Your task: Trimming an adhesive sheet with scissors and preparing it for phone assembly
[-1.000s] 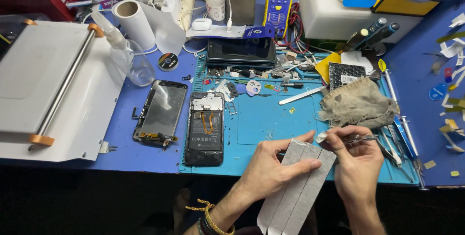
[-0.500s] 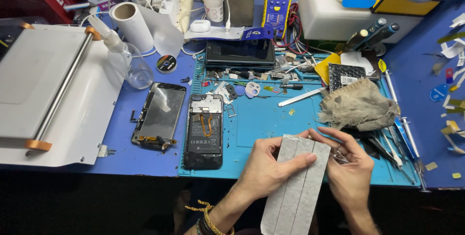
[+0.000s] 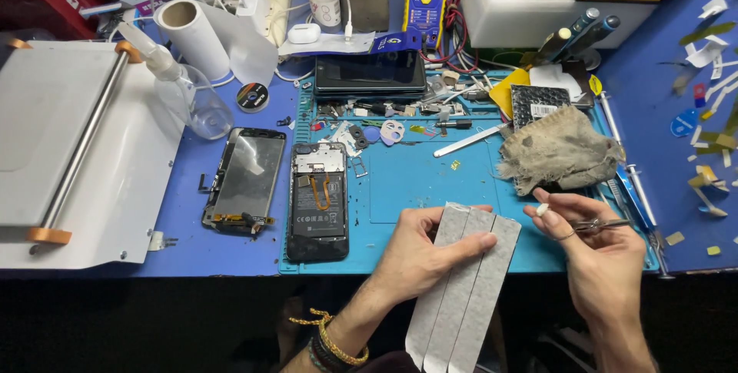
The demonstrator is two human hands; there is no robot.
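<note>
Grey strips (past mat edge) in left hand

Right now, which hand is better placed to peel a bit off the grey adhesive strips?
Probably the right hand: it holds the tweezers just beside the grey strips, while the left hand is busy gripping them.

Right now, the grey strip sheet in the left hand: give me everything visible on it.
The grey strip sheet is a long, flat, matte piece that looks like paper-backed adhesive, divided lengthwise by two lines into three parallel strips. It runs diagonally, its upper end over the blue work mat, its lower end hanging past the bench edge towards the person. The left hand pinches it near the top, thumb across the front. The right hand, holding tweezers, does not touch it.
</note>
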